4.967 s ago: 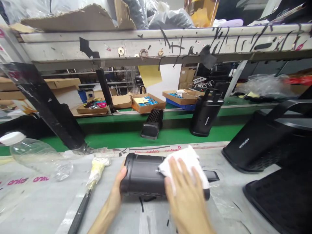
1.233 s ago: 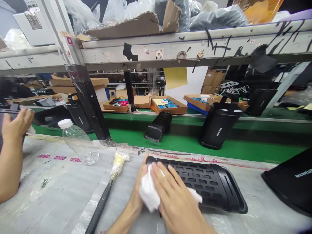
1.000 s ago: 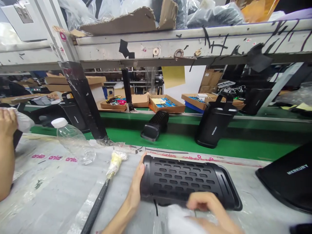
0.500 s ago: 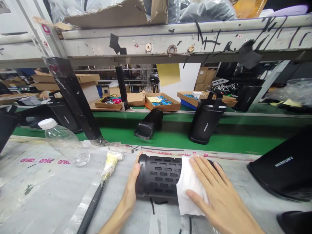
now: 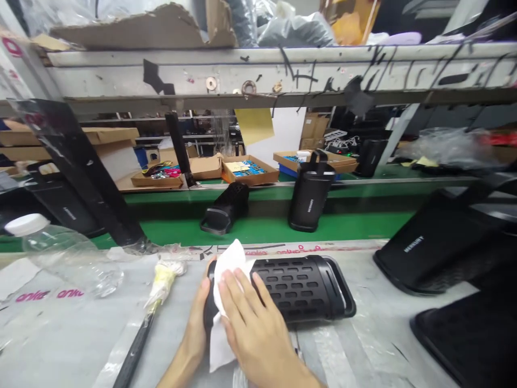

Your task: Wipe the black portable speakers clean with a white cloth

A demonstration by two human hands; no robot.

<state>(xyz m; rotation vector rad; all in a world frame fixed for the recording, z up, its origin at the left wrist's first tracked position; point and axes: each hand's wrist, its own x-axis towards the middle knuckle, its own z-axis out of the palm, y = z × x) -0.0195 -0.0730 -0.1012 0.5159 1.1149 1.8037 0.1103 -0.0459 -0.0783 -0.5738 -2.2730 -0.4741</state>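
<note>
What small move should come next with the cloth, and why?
Perhaps slide the cloth along the case, away from the left hand: the right hand has it against the end beside the left one, while the case's rest lies uncovered.

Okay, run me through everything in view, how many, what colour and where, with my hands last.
Perforated case: one, black, lying on the bench
Cloth: one, white, over that case's left end
Bottle: one, clear with white cap, left
Stick: one, black with yellowish wrapped end, left
Other cases: at least six, black, left, beyond the bench, and right
Bench: one, grey, foreground
Green strip: one, green, beyond the bench
Small open boxes: three, brown, behind the strip
Yellow sheet: one, yellow, middle back
Shelf: one, whitish, across the top
Plastic bags: several, clear or greyish, on the shelf
Smaller background items: uncountable, mixed, too blurred
Left hand: one, bare, at the case's left end
Right hand: one, bare, on the cloth
</note>
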